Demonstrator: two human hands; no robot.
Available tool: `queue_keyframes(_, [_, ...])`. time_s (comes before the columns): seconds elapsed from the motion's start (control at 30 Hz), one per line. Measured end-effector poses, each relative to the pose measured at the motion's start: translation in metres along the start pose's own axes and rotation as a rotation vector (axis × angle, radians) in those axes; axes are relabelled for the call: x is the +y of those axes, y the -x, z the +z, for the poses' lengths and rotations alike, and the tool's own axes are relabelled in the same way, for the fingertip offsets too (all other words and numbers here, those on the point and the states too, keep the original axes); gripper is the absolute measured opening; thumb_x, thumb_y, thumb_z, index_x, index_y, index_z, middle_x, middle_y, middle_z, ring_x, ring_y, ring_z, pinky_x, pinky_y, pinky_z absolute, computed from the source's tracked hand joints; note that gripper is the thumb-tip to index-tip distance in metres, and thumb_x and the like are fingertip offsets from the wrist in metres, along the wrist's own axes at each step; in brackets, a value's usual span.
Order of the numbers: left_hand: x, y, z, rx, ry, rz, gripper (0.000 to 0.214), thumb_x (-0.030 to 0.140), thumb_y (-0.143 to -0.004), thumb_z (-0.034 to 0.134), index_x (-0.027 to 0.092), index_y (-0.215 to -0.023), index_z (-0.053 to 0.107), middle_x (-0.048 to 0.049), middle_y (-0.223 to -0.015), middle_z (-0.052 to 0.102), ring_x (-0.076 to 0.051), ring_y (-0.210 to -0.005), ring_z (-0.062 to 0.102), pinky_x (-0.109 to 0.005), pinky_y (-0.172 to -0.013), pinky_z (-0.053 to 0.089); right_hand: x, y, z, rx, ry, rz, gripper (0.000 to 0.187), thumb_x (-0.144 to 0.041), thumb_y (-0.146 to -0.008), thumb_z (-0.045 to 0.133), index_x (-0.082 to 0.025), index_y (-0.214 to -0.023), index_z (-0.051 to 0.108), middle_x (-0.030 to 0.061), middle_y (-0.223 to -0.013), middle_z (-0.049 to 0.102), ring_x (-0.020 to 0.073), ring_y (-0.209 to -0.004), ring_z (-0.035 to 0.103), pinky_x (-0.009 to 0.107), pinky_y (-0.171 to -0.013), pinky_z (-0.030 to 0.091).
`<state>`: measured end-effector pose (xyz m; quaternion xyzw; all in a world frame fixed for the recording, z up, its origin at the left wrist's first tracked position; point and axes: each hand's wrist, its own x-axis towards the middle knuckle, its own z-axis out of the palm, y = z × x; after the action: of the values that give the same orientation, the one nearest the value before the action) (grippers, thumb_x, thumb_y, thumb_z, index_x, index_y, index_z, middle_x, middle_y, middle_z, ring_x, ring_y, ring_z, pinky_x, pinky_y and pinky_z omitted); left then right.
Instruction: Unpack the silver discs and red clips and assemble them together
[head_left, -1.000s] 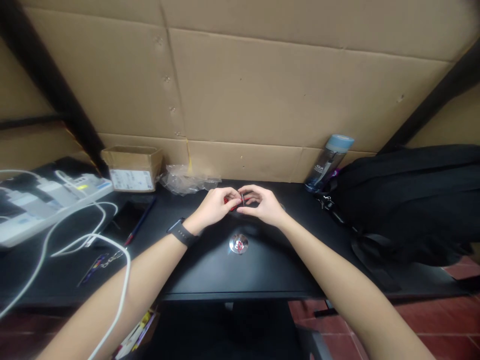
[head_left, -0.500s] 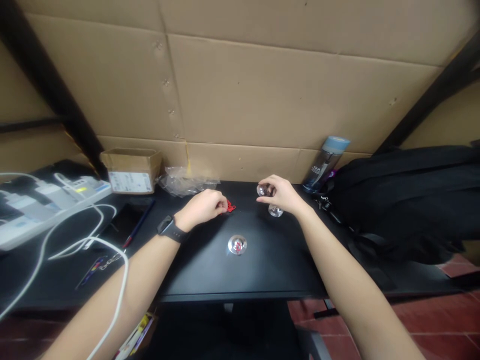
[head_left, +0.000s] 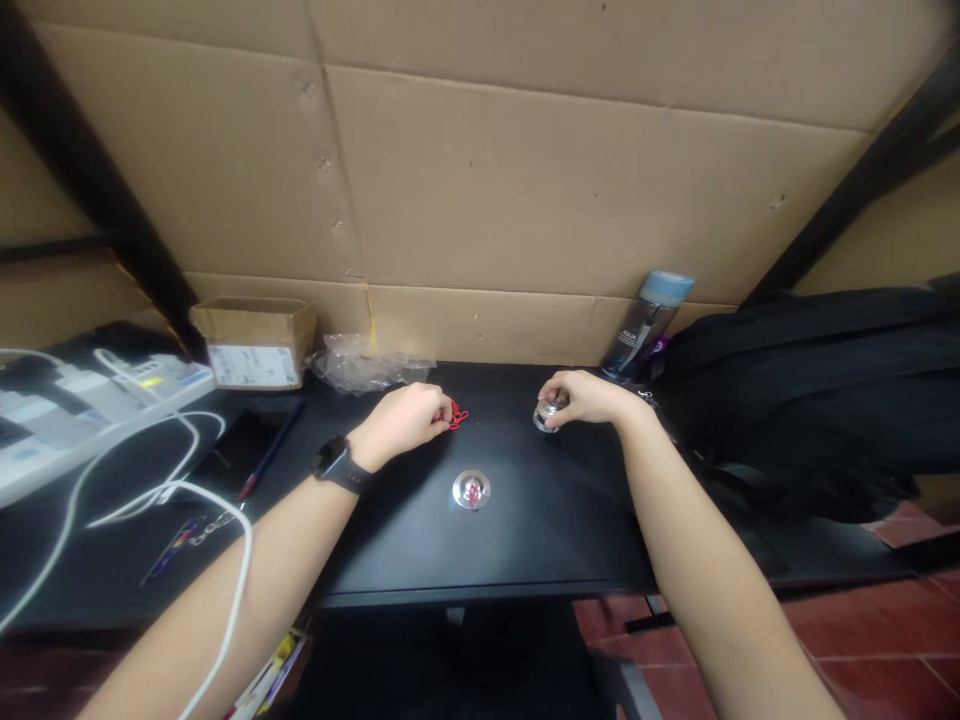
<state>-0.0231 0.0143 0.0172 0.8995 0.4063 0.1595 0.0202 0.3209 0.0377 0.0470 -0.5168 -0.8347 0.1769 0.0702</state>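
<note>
My left hand (head_left: 409, 412), with a dark watch on the wrist, is closed at the fingertips on a small bundle of red cord (head_left: 458, 416) at the tabletop. My right hand (head_left: 583, 397) grips a shiny round metal piece (head_left: 547, 413) with thumb and fingers, low over the table. Whether a second such piece lies beneath it I cannot tell. Between the arms, nearer the front edge, lies a small cymbal-like metal disc (head_left: 463, 489) with a domed middle and a bit of red on it.
The black table (head_left: 420, 560) backs onto a cardboard wall. At left are a power strip (head_left: 169, 392), white cables, a phone (head_left: 244, 440) and a cardboard box (head_left: 255, 345). Clear plastic wrap (head_left: 371, 365) lies behind my left hand. A bottle (head_left: 646, 325) and black bag (head_left: 810, 400) stand right.
My right hand has moved slightly right and down with its metal piece, to where another shiny piece lay. The left hand stays on the red cord. The view has shifted slightly.
</note>
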Motion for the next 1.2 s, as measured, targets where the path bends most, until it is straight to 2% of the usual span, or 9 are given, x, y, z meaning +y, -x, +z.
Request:
queue_keyframes(0.1, [0.009, 0.000, -0.003, -0.099, 0.209, 0.141, 0.009, 0.028, -0.084, 0.073, 0.022, -0.088, 0.076, -0.0025, -0.083, 0.068, -0.015, -0.074, 0.062, -0.025, -0.070, 0.045, 0.004, -0.003, 0.004, -0.040, -0.008, 0.000, 0.048, -0.036, -0.057, 0.091, -0.020, -0.100, 0.076, 0.0039, -0.095, 0.074, 0.0205, -0.083, 0.068, 0.027, -0.073, 0.049])
queue_keyframes(0.17, [0.014, 0.000, -0.003, -0.206, 0.346, 0.235, 0.021, 0.036, -0.080, 0.080, 0.022, -0.096, 0.077, -0.0023, -0.086, 0.069, -0.015, -0.077, 0.062, -0.024, -0.071, 0.047, 0.006, -0.006, 0.007, -0.065, -0.019, 0.009, 0.050, -0.035, -0.056, 0.091, -0.021, -0.101, 0.076, 0.0034, -0.094, 0.074, 0.0206, -0.084, 0.068, 0.027, -0.073, 0.049])
queue_keyframes(0.3, [0.022, 0.001, 0.002, -0.320, 0.484, 0.303, 0.039, 0.037, -0.071, 0.088, 0.022, -0.105, 0.077, -0.0038, -0.094, 0.069, -0.016, -0.081, 0.062, -0.023, -0.071, 0.048, 0.008, -0.008, 0.010, -0.090, -0.037, 0.022, 0.051, -0.036, -0.056, 0.091, -0.021, -0.101, 0.075, 0.0028, -0.093, 0.073, 0.0201, -0.083, 0.067, 0.027, -0.072, 0.049])
queue_keyframes(0.67, [0.028, 0.001, 0.013, -0.403, 0.635, 0.415, 0.016, 0.031, -0.080, 0.082, 0.028, -0.096, 0.083, -0.0039, -0.088, 0.072, -0.014, -0.077, 0.064, -0.023, -0.069, 0.046, 0.005, -0.006, 0.009, -0.089, -0.019, 0.014, 0.057, -0.035, -0.064, 0.090, -0.023, -0.118, 0.075, 0.0053, -0.107, 0.077, 0.0242, -0.095, 0.071, 0.031, -0.085, 0.053])
queue_keyframes(0.77, [0.029, 0.000, 0.010, -0.368, 0.649, 0.415, 0.012, 0.030, -0.083, 0.079, 0.025, -0.093, 0.083, -0.0051, -0.090, 0.073, -0.015, -0.078, 0.065, -0.024, -0.071, 0.047, -0.008, -0.006, 0.009, 0.101, 0.057, -0.083, 0.046, -0.038, -0.074, 0.084, -0.021, -0.116, 0.075, 0.0093, -0.113, 0.074, 0.0263, -0.100, 0.069, 0.035, -0.088, 0.052])
queue_keyframes(0.87, [0.030, -0.001, 0.002, -0.255, 0.639, 0.364, 0.011, 0.029, -0.087, 0.074, 0.023, -0.092, 0.082, -0.0057, -0.092, 0.073, -0.016, -0.081, 0.066, -0.026, -0.076, 0.048, -0.029, -0.005, 0.011, 0.273, 0.077, -0.225, 0.027, -0.035, -0.085, 0.075, -0.020, -0.108, 0.076, 0.0102, -0.111, 0.072, 0.0249, -0.099, 0.068, 0.036, -0.088, 0.052])
queue_keyframes(1.0, [0.028, -0.002, -0.006, -0.052, 0.700, 0.157, 0.014, 0.031, -0.088, 0.071, 0.021, -0.094, 0.079, -0.0052, -0.093, 0.075, -0.017, -0.083, 0.068, -0.027, -0.077, 0.050, -0.060, -0.001, 0.017, 0.238, -0.072, -0.366, 0.022, -0.030, -0.088, 0.071, -0.021, -0.108, 0.074, 0.0072, -0.107, 0.073, 0.0203, -0.091, 0.068, 0.032, -0.078, 0.054])
queue_keyframes(1.1, [0.023, -0.004, -0.005, 0.050, 0.800, -0.019, 0.018, 0.034, -0.090, 0.068, 0.019, -0.096, 0.076, -0.0049, -0.088, 0.076, -0.017, -0.077, 0.068, -0.028, -0.072, 0.051, -0.079, 0.001, 0.026, 0.121, -0.252, -0.438, 0.040, -0.034, -0.081, 0.079, -0.023, -0.119, 0.068, 0.0057, -0.110, 0.074, 0.0197, -0.093, 0.069, 0.030, -0.075, 0.054])
queue_keyframes(1.2, [0.019, -0.007, 0.000, 0.152, 0.875, -0.116, 0.023, 0.037, -0.089, 0.068, 0.017, -0.098, 0.074, -0.0061, -0.089, 0.076, -0.017, -0.076, 0.068, -0.028, -0.071, 0.053, -0.092, -0.001, 0.037, 0.174, -0.398, -0.418, 0.047, -0.037, -0.078, 0.083, -0.023, -0.118, 0.062, 0.0050, -0.106, 0.075, 0.0189, -0.090, 0.070, 0.030, -0.073, 0.055])
